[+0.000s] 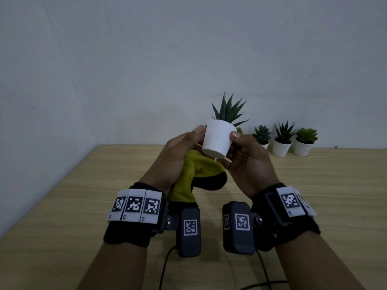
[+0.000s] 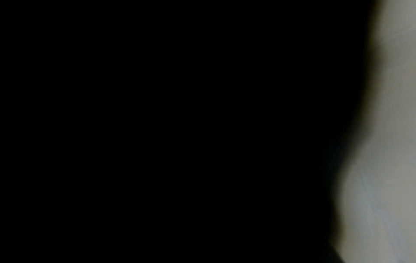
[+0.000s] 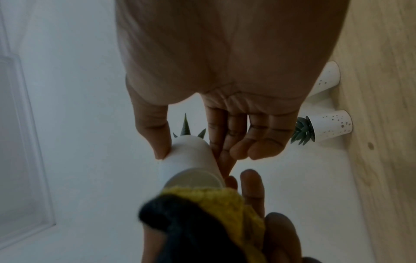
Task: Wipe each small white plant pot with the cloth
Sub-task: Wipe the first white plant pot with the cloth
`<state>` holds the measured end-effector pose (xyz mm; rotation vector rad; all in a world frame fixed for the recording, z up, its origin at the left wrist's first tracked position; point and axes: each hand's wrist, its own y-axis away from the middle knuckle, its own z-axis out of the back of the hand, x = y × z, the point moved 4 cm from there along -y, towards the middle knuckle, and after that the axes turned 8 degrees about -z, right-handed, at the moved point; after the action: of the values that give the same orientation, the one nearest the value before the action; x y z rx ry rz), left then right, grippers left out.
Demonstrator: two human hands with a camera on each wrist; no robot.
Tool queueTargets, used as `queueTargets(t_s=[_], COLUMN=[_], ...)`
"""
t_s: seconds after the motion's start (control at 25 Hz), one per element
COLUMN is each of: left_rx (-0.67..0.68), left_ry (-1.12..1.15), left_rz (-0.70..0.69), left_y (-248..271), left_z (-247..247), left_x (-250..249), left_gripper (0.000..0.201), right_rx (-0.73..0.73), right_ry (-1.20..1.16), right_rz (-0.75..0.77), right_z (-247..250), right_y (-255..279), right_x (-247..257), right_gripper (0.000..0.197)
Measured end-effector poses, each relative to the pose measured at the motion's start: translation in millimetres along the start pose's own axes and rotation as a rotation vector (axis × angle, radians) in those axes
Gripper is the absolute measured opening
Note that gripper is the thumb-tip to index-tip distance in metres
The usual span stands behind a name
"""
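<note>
On the left, the left hand (image 1: 178, 151) is raised above the wooden table (image 1: 62, 216), its grip curled round a yellow-green cloth (image 1: 191, 174) with a black edge; the cloth bunches in the palm and hangs down toward the wrist. The thumb of that hand touches the left side of a small white plant pot (image 1: 218, 138), near its rim. The left wrist view is almost wholly black, with only a blurred pale strip at its right edge, so it adds nothing about the fingers.

The pot is held in the air between the two hands, above the table and tilted so that its flat base faces the camera and its spiky green plant (image 1: 228, 110) points away toward the grey wall (image 1: 188, 49). In the right wrist view the cloth (image 3: 216, 199) lies just below the pot's base (image 3: 194, 179), very close to it or touching; I cannot tell which.

The right hand (image 1: 249, 162) pinches the pot, thumb on its right side, with the first fingers behind it; the right wrist view shows the thumb (image 3: 155, 135) and fingers (image 3: 221, 142) pressed on opposite sides of the pot wall.

Far right, by the wall, three more white pots (image 1: 281, 146) with green succulents stand in a row on the table, well apart from the hands.
</note>
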<state>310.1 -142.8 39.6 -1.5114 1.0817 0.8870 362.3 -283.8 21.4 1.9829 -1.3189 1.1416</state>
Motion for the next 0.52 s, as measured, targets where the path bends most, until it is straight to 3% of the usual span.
queueTargets(t_s=[0.12, 0.24, 0.32, 0.4, 0.52], left_rx=[-0.023, -0.008, -0.017, -0.079, -0.203], left_ry=[0.058, 0.048, 0.038, 0.086, 0.149], left_rz=[0.048, 0.041, 0.022, -0.009, -0.072], left_y=[-0.7, 0.1, 0.2, -0.2, -2.2], left_z=[-0.9, -0.7, -0.2, 3.6, 9.2], left_x=[4.1, 3.7, 2.2, 1.2, 0.0], left_gripper=[0.056, 0.039, 0.03, 0.036, 0.056], right_rx=[0.029, 0.026, 0.026, 0.061, 0.142], right_ry=[0.042, 0.11, 0.136, 0.15, 0.232], right_rz=[-0.011, -0.03, -0.026, -0.018, -0.036], right_z=[-2.2, -3.1, -3.9, -7.0, -14.2], right_y=[1.3, 1.0, 0.7, 2.1, 3.8], right_x=[-2.6, -4.0, -3.4, -3.2, -9.1], right_gripper=[0.032, 0.04, 0.035, 0.027, 0.05])
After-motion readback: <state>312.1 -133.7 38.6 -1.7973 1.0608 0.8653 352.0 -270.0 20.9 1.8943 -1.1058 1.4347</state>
